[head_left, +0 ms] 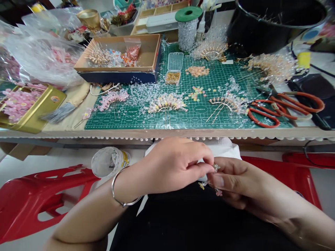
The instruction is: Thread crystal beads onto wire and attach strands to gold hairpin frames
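Over my lap, my right hand (pixel 240 179) pinches a small beaded flower sprig (pixel 218 192) between thumb and fingers. Pink, yellow and pale green flower beads stick out from this grip, and the rest of the sprig is hidden by my fingers. My left hand (pixel 180 165), with a silver bangle at the wrist, meets it from the other side. Its thumb and forefinger are pinched together beside the pale green bead; whatever lies between those fingertips is too small to make out. Just beyond my hands, a beaded hair comb (pixel 167 103) lies on the green cutting mat (pixel 131 116).
More beaded combs lie around, including a pink one (pixel 113 99). Orange-handled scissors (pixel 264 113), pliers (pixel 300 101), loose flower beads (pixel 196 93), a bead box (pixel 172 77), a cardboard tray (pixel 117 76) and a bead-string spool (pixel 187 35) occupy the table. Red stools (pixel 47 195) stand below.
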The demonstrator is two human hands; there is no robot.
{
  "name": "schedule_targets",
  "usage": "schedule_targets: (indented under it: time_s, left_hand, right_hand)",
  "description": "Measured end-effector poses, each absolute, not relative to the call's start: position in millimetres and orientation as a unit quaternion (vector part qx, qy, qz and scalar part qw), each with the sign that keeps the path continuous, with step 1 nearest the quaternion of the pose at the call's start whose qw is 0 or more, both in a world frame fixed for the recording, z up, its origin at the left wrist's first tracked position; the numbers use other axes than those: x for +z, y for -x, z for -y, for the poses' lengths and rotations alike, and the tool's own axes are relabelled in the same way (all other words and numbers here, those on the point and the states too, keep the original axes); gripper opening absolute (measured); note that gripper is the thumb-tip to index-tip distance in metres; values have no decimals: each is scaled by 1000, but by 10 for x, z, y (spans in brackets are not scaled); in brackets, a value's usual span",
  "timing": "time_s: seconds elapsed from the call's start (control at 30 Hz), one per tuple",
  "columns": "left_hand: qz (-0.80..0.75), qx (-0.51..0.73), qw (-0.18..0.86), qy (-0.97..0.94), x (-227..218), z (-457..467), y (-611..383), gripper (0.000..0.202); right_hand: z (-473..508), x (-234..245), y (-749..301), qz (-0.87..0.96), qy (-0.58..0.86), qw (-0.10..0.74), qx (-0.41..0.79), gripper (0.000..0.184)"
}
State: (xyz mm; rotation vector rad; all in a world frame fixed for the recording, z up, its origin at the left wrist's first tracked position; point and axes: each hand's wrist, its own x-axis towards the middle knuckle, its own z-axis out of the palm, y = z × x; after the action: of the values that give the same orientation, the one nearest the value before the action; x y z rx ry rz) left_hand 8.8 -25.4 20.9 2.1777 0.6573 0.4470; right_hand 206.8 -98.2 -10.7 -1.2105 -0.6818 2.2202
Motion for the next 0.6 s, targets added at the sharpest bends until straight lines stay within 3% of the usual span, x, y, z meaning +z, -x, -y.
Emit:
schedule_targets:
  time_s: [0.17,0.4,0.6]
  left_hand:
    - [-252,198,230,-919,206,266,-156,23]
    - [-278,221,195,-914,223,312,-154,21]
    - [-253,195,38,-947,328,350,-219,16]
  right_hand:
    - [992,-89,-2122,287,486,298,770,36]
    - [1006,-77,-2223,346,509,283,735,30]
    - [972,-144,-2210,401,537,274,690,29]
